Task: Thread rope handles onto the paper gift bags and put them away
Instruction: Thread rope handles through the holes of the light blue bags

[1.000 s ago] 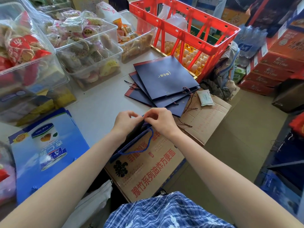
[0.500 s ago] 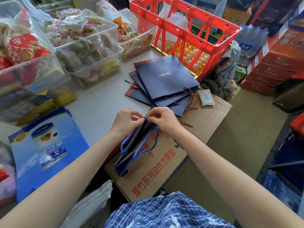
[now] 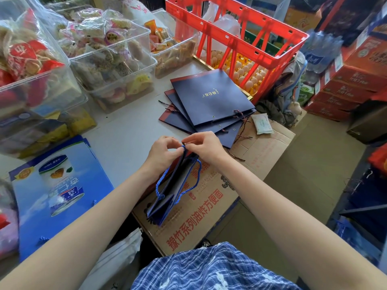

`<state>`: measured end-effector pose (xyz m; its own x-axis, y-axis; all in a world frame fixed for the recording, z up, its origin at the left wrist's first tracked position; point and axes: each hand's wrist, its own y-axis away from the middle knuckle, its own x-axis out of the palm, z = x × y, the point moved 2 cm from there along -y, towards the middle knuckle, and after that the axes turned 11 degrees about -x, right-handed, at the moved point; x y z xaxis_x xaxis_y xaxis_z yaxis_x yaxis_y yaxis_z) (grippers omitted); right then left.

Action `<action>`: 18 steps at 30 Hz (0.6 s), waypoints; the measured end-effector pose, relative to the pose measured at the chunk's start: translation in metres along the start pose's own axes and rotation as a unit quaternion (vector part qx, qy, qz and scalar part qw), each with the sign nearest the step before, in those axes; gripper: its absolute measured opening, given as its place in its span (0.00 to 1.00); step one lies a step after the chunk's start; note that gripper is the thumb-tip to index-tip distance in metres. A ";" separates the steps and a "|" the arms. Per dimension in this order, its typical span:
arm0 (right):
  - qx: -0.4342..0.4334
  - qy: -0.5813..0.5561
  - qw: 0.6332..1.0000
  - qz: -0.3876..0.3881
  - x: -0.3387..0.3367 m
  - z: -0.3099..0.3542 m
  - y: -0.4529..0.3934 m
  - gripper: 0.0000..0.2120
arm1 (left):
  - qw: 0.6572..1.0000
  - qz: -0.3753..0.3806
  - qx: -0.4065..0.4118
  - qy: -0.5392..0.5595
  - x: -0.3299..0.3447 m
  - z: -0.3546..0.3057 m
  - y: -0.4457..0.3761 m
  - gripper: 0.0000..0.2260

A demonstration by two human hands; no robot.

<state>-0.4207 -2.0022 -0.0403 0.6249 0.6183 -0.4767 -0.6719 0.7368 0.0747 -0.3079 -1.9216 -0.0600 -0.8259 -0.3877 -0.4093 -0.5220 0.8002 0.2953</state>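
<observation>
Since a second ago: navy paper bag lifted clear of the cardboard carton, now hanging edge-on with both blue rope handles dangling in loops at its sides. Held at the top edge between both hands: left hand with fingers curled, pinching the rim; right hand likewise curled, thumb and forefinger pinched on the rope end at the bag's top. Hands nearly touching, above the near edge of the grey table.

Red printed characters on the carton, reading 豫竹系列油炸方便面 along its near side. Gold script, too small to read, on the top bag of a fanned stack of flat navy bags lying further back on the table, brownish cords trailing from their eyelets. Light-blue printed bag flat at left, showing a can; its lettering upside down and unclear. Small white packet on a carton flap.

Clear plastic bins of wrapped snacks along the left; red plastic crate over trays of eggs behind; stacked red cartons at right on a brown floor.
</observation>
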 end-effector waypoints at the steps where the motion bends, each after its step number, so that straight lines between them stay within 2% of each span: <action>1: -0.001 0.006 1.000 0.014 0.000 0.000 -0.001 0.09 | 0.999 0.013 -0.021 0.027 0.000 0.000 0.000 0.07; 4: 0.001 0.025 0.999 0.022 -0.002 0.001 -0.001 0.09 | 0.996 0.023 -0.056 0.067 0.001 -0.002 0.001 0.07; 9: 0.029 0.022 0.999 -0.002 -0.003 0.001 0.000 0.08 | 0.997 -0.057 -0.057 0.011 0.003 -0.009 0.001 0.01; 13: 0.011 0.069 0.997 0.033 -0.007 0.007 -0.002 0.07 | 0.996 -0.047 -0.075 0.009 0.002 -0.009 0.001 0.02; 18: 0.013 0.052 0.998 0.033 -0.011 0.004 0.001 0.05 | 0.997 -0.033 -0.068 -0.021 0.002 -0.012 0.003 0.02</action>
<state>-0.4265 -2.0072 -0.0316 0.5348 0.6343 -0.5583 -0.6989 0.7034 0.1298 -0.3135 -1.9253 -0.0494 -0.7807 -0.4150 -0.4671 -0.6010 0.7035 0.3794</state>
